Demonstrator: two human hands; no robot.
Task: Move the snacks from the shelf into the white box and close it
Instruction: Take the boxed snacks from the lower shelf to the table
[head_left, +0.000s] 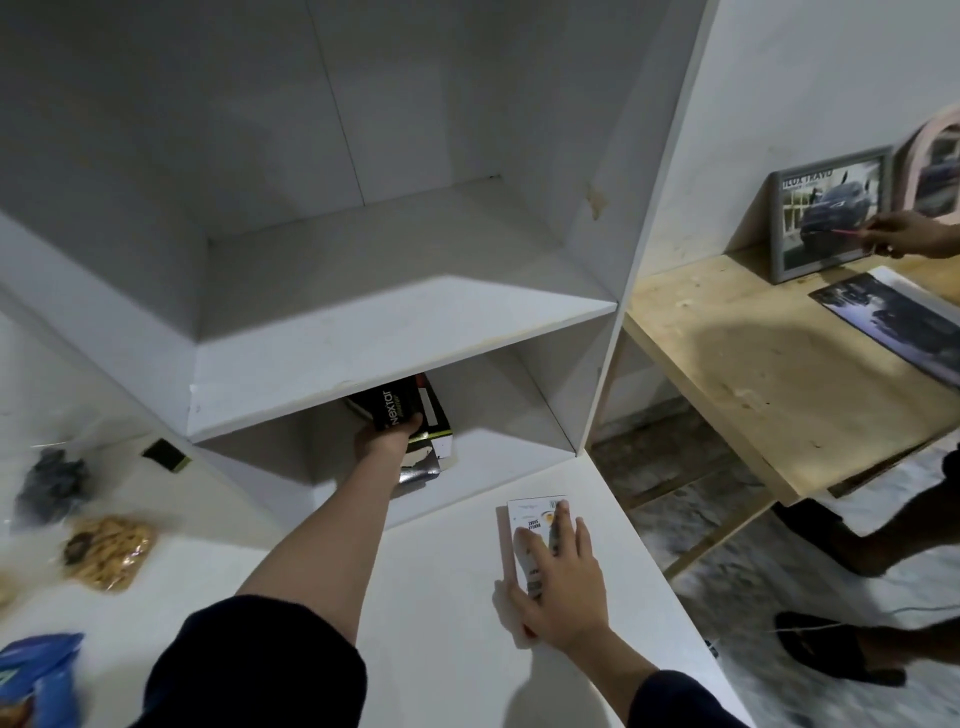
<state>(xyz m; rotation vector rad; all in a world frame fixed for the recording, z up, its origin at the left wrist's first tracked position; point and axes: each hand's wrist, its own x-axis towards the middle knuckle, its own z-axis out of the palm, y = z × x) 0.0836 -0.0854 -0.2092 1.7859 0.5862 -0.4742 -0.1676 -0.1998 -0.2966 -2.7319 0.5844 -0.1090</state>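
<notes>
Nearest the camera, right hand (558, 577) lies flat, fingers straight, grip released, pressing a small white carton (524, 525) down on the white surface (441, 597); judged to pin it in place or mark its spot while the other arm works. Left of that hand, well apart at the surface's far-left edge: clear bag of yellow snacks (109, 553), dark bag (52, 488) beyond it, blue packet (39, 675) closest to the camera.

Beyond and left of the right hand, left hand (387, 434) reaches into the lower shelf (519, 415) compartment, grip clenched around a black Nextar snack box (392, 408), tilted, apparently to draw it out under the shelf board. Just behind that grip, more packets (431, 441) lie stacked.

White box to be filled: cannot identify it. Upper compartment shows nothing.

Far right, wooden bench (753, 364) with framed picture (826, 213); another person's hand (904, 234) points at it.
</notes>
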